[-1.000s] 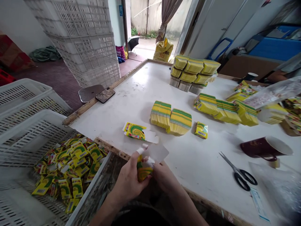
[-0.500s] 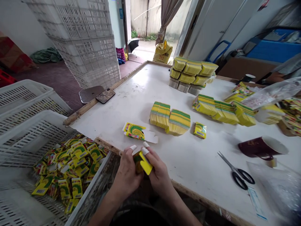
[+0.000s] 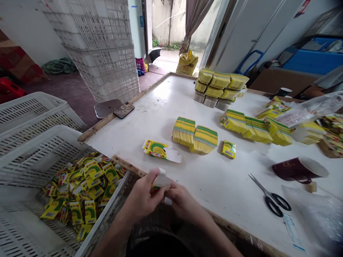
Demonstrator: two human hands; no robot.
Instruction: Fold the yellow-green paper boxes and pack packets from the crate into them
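My left hand (image 3: 143, 198) and my right hand (image 3: 182, 200) meet at the near edge of the table (image 3: 160, 103), both closed on one small yellow and green carton (image 3: 160, 181) whose white flap shows on top. Just beyond them lies a flat unfolded carton (image 3: 158, 150). Two standing bundles of flat cartons (image 3: 195, 135) sit further in, with one folded carton (image 3: 228, 149) to their right.
A white crate (image 3: 53, 150) at my left holds several folded cartons (image 3: 83, 189). More carton bundles (image 3: 219, 85) are stacked at the far side and along the right (image 3: 254, 126). Scissors (image 3: 270, 200) and a dark red mug (image 3: 297, 169) lie at right. A phone (image 3: 123, 110) rests on the table's left edge.
The carton's wide white flap has been folded down. My hands have drawn back to the table edge and closed over the carton, which now shows a white face on top.
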